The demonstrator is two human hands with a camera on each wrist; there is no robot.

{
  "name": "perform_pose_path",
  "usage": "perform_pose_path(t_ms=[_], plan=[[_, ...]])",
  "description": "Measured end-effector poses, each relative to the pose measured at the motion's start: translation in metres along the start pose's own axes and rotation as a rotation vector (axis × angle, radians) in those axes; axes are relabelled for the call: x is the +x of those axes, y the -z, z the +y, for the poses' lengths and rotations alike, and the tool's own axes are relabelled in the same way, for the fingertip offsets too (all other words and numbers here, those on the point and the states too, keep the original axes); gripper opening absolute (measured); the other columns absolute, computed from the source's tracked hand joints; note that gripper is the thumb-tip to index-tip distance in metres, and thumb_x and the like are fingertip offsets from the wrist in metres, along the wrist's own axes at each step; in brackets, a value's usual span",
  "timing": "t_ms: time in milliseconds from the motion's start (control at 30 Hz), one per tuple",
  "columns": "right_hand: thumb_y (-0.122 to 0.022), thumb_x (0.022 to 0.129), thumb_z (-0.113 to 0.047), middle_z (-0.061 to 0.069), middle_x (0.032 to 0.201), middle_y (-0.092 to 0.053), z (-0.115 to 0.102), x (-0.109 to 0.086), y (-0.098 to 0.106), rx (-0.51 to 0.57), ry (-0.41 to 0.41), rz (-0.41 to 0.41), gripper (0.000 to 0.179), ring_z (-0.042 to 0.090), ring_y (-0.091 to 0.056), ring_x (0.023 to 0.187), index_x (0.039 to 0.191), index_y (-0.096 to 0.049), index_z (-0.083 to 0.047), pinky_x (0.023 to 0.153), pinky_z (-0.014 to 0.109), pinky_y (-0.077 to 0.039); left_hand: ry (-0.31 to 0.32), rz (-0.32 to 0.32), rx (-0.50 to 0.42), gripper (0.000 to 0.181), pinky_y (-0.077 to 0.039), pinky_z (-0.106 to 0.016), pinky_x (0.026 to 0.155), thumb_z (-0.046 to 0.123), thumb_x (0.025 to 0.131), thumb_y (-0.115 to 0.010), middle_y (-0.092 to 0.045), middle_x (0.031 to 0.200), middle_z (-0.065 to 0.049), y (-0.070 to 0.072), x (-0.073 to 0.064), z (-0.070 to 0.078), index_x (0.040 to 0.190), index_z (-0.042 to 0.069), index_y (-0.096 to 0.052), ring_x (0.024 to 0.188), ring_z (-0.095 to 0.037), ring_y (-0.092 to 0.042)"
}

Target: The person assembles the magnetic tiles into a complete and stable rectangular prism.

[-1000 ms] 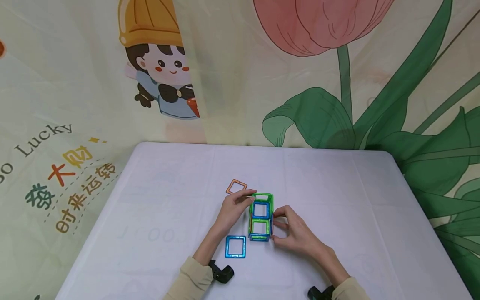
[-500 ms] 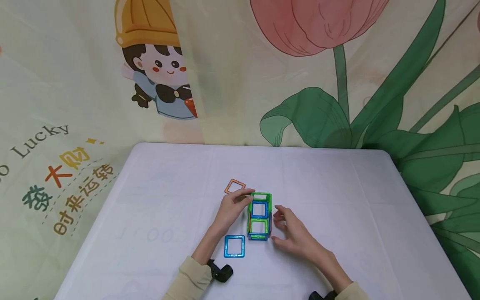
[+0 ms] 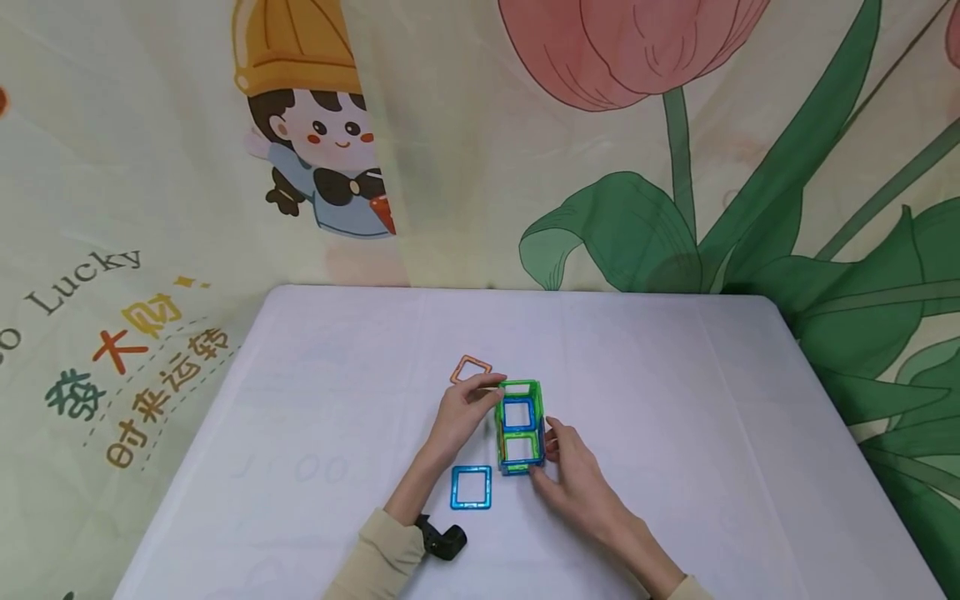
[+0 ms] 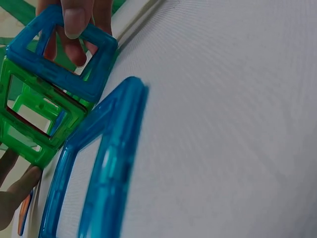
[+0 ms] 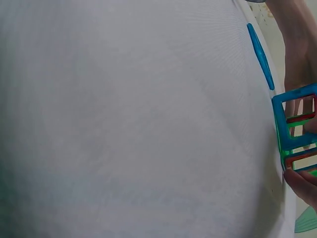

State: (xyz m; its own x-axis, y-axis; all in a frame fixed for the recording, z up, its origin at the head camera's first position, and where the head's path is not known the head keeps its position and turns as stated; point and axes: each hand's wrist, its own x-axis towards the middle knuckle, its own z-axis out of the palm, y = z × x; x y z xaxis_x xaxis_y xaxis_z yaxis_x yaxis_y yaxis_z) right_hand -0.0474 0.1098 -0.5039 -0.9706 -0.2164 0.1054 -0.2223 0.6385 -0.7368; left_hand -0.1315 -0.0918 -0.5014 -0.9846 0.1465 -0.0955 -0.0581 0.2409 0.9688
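Observation:
A box-like structure of magnetic tiles [image 3: 521, 433], green, blue and some red, lies on the white tabletop in front of me. My left hand [image 3: 459, 417] holds its far left corner with thumb and forefinger. My right hand [image 3: 583, 483] grips the near right end. In the left wrist view the right thumb [image 4: 75, 22] presses on a blue square tile [image 4: 54, 74] at the near end, with other fingers showing behind it. Left fingertips [image 4: 30, 178] touch a green corner there. The structure partly hides the right fingers in the head view.
A loose blue square tile [image 3: 471, 506] lies flat on the white table [image 3: 660, 375], just left of the structure's near end. Behind the left hand lies an orange square tile [image 3: 459, 368], partly covered. A printed cloth [image 3: 450, 167] hangs beyond the table.
My right hand loosens from the structure's right side, then returns with its thumb at the near end. The left hand keeps its hold, and the structure barely shifts.

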Motion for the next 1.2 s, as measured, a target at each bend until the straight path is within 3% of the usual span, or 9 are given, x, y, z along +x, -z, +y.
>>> perform_pose_path(t_ms=[433, 800, 1200], plan=[[-0.076, 0.084, 0.007, 0.012, 0.114, -0.061, 0.005, 0.003, 0.007, 0.024, 0.029, 0.058, 0.057, 0.020, -0.064, 0.102, 0.136, -0.054, 0.005, 0.086, 0.027, -0.060, 0.039, 0.051, 0.043, 0.036, -0.053, -0.048, 0.103, 0.027, 0.100, -0.067, -0.069, 0.127, -0.008, 0.007, -0.009, 0.003, 0.132, 0.011, -0.068, 0.121, -0.027, -0.064], [-0.078, 0.083, 0.009, 0.013, 0.111, -0.071, 0.013, 0.014, 0.021, 0.101, -0.025, 0.124, 0.040, 0.025, -0.072, 0.096, 0.120, -0.066, 0.002, 0.081, 0.029, -0.062, 0.076, 0.088, 0.068, 0.033, -0.057, -0.036, 0.092, 0.027, 0.099, -0.068, -0.070, 0.120, -0.008, 0.013, -0.019, 0.004, 0.127, 0.009, -0.071, 0.109, -0.021, -0.066], [-0.072, 0.089, 0.005, 0.013, 0.114, -0.075, 0.022, 0.030, 0.032, 0.050, -0.103, 0.104, 0.031, 0.028, -0.073, 0.101, 0.119, -0.071, -0.003, 0.089, 0.039, -0.061, 0.135, 0.099, 0.053, 0.036, -0.060, -0.031, 0.088, 0.030, 0.100, -0.068, -0.071, 0.115, -0.010, 0.016, -0.039, 0.005, 0.124, 0.004, -0.070, 0.098, -0.018, -0.067]])
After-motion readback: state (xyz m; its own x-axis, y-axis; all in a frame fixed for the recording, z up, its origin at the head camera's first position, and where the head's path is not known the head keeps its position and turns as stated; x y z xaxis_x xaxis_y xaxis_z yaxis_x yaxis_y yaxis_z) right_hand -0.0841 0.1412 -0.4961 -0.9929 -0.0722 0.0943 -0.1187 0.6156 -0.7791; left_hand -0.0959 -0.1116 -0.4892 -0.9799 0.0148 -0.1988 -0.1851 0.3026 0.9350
